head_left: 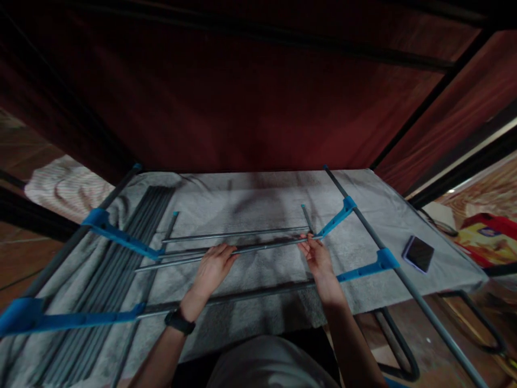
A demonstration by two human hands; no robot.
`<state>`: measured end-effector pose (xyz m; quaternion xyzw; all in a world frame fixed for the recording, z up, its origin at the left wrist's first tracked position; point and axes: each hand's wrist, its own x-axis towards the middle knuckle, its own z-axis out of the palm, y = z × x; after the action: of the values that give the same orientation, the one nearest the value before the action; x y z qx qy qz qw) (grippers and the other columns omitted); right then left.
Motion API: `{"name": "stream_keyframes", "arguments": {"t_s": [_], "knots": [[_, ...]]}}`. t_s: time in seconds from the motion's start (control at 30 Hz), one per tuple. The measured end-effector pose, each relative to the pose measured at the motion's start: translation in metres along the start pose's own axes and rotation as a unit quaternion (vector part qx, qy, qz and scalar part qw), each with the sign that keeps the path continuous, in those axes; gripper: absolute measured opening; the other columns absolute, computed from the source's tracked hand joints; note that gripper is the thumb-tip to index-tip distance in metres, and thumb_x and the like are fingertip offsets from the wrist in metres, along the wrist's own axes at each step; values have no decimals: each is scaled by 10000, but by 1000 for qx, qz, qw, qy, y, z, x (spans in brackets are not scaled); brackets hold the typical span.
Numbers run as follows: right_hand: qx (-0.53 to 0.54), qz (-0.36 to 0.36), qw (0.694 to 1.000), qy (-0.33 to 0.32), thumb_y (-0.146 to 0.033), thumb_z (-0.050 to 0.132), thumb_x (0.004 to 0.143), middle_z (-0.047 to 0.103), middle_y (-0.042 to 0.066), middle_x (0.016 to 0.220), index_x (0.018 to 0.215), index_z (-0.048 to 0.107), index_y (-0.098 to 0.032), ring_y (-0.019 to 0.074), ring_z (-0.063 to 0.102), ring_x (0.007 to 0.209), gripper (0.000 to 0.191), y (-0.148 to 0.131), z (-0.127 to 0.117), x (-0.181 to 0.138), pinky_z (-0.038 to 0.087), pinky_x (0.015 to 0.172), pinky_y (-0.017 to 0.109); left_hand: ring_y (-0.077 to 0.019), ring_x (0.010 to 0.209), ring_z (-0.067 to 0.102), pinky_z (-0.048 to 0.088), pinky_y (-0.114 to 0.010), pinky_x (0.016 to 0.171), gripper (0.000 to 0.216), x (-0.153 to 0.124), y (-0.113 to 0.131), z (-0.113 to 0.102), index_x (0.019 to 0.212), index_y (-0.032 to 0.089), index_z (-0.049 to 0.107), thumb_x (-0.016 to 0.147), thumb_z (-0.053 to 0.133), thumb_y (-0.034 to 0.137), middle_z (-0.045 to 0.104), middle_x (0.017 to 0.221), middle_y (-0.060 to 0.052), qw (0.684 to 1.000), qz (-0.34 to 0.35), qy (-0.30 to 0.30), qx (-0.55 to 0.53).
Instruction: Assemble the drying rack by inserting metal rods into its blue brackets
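Note:
A rack frame of grey metal rods and blue plastic connectors lies on a grey cloth-covered table (pixel 262 194). My left hand (pixel 214 267), with a black watch on its wrist, is closed around a thin grey rod (pixel 258 248) near its middle. My right hand (pixel 317 256) pinches the same rod at its right end, close to a blue connector (pixel 337 215) on the right side pole (pixel 363 226). A second rod (pixel 234 235) lies just behind, and a third one runs below my hands. Another blue connector (pixel 121 237) sits at the left.
A bundle of spare grey rods (pixel 113 275) lies along the table's left side. A dark phone (pixel 419 253) rests near the right edge. Dark red curtains hang behind the table. A red and yellow bag (pixel 490 237) sits on the floor to the right.

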<state>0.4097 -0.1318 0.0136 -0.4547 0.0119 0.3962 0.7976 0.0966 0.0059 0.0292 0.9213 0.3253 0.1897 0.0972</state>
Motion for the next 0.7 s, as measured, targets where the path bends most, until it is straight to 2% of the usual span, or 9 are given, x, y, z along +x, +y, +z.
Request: {"name": "stream_keyframes", "arguments": {"t_s": [0.17, 0.3, 0.37, 0.47, 0.6, 0.7], "knots": [[-32, 0, 999, 11, -149, 851, 735, 804, 4, 847, 827, 698, -226, 156, 779, 822, 194, 9, -21, 3, 674, 824, 306, -290, 1032, 720, 542, -445, 976, 298, -5, 7, 2, 1178, 185, 756, 1083, 523, 344, 766, 1087, -120, 999, -4, -45, 27], [-45, -13, 999, 16, -185, 837, 730, 769, -21, 822, 817, 669, -233, 146, 774, 825, 195, 14, -40, 11, 681, 871, 328, -272, 1073, 701, 513, -423, 1002, 228, -9, 15, 8, 1182, 185, 735, 1047, 552, 177, 748, 1123, -119, 991, 21, -102, 83], [-62, -15, 997, 33, -206, 819, 749, 753, -20, 821, 790, 646, -243, 138, 772, 824, 182, 16, -48, 14, 682, 854, 312, -262, 1091, 694, 503, -411, 1002, 251, -11, 17, 10, 1204, 183, 718, 1019, 564, 110, 741, 1151, -117, 986, 43, -129, 100], [-81, -17, 995, 51, -211, 810, 759, 741, -18, 824, 766, 629, -249, 132, 769, 830, 186, 18, -58, 16, 683, 830, 295, -242, 1091, 692, 493, -385, 977, 293, -13, 18, 13, 1263, 197, 698, 1024, 556, 104, 737, 1164, -106, 981, 52, -151, 107], [-70, -22, 997, 29, -151, 825, 700, 738, -30, 840, 715, 583, -246, 139, 767, 863, 260, 22, -64, 18, 684, 879, 333, -221, 1019, 700, 493, -373, 928, 409, -17, 15, 19, 1394, 229, 662, 1042, 498, 100, 735, 1173, -85, 978, 44, -168, 113], [-63, -19, 997, 37, -111, 815, 648, 742, -34, 843, 698, 568, -246, 146, 763, 846, 286, 26, -69, 21, 681, 847, 327, -207, 980, 697, 491, -360, 913, 479, -19, 13, 23, 1466, 241, 622, 1029, 497, 87, 728, 1182, -78, 978, 45, -171, 109]]}}
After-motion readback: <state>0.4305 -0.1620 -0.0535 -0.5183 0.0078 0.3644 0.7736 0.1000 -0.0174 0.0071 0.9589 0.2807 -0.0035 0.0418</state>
